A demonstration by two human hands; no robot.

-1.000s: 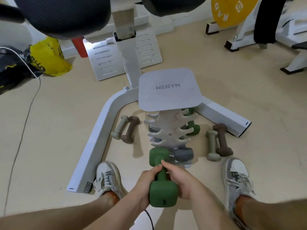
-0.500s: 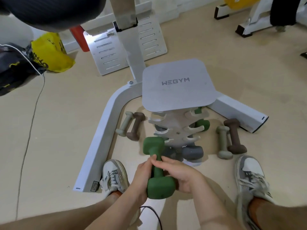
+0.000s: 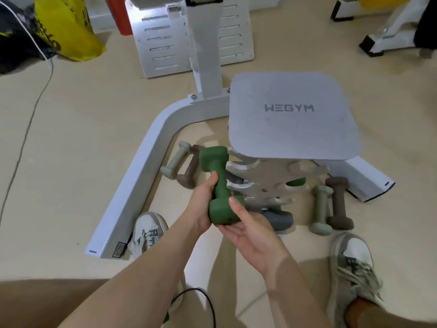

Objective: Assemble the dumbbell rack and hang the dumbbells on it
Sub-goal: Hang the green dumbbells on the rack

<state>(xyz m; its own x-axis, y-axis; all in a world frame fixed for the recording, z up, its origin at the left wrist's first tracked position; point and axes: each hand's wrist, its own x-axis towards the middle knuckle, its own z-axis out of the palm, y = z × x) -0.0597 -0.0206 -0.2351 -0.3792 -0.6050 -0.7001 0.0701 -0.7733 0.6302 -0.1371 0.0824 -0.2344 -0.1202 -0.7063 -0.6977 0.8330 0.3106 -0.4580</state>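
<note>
On the beige gym floor, a green dumbbell was held beside the rack.

Around the rack, the head view showed a smooth beige floor with a white machine frame bending behind and to the left of it, and a yellow bag far behind that. A sage and a brown dumbbell lay together left of the rack; another pair lay to its right, and a grey dumbbell sat at its foot. The left hand was wrapped round the green dumbbell's handle just left of the rack's hooks, the weight tilted. The right hand lay palm-up with fingers spread, cupping the lower end from beneath. Two sneakers flanked the arms.
</note>
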